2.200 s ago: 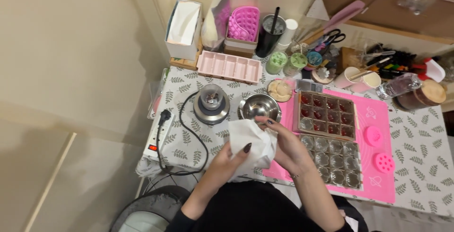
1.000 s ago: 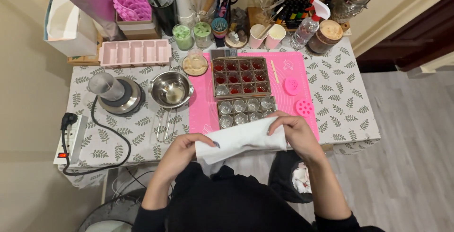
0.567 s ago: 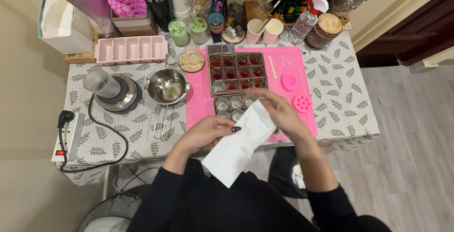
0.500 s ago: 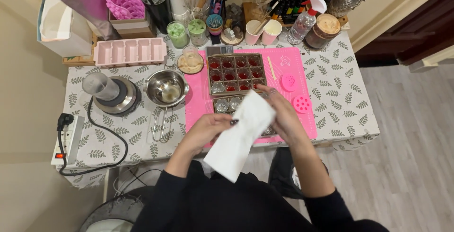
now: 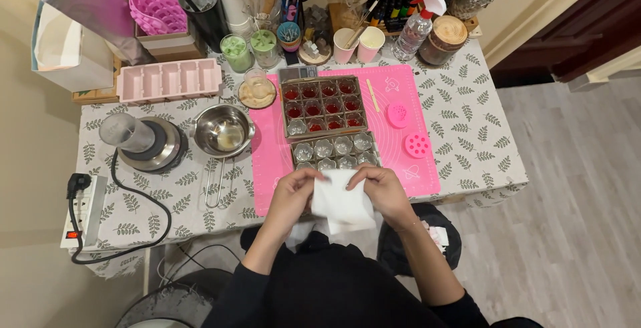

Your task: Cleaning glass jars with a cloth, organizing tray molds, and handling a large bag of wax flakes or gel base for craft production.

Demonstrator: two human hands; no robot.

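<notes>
Both hands hold a folded white paper towel [image 5: 342,202] at the near edge of the table. My left hand [image 5: 294,191] grips its left side and my right hand [image 5: 380,188] its right side. Just beyond them a tray of small empty glass jars [image 5: 334,151] sits on a pink silicone mat [image 5: 400,147]. Behind it lies a second tray [image 5: 322,107] whose jars hold red wax.
A steel bowl with a long handle [image 5: 224,134] and a round hot plate with a glass [image 5: 143,142] stand to the left. A power strip [image 5: 83,211] lies at the left edge. A pink mould tray [image 5: 168,79], cups, jars and a spray bottle [image 5: 412,33] crowd the back.
The towel, earlier stretched wide then hanging long, is now folded into a small square between both hands, close over the near jar tray.
</notes>
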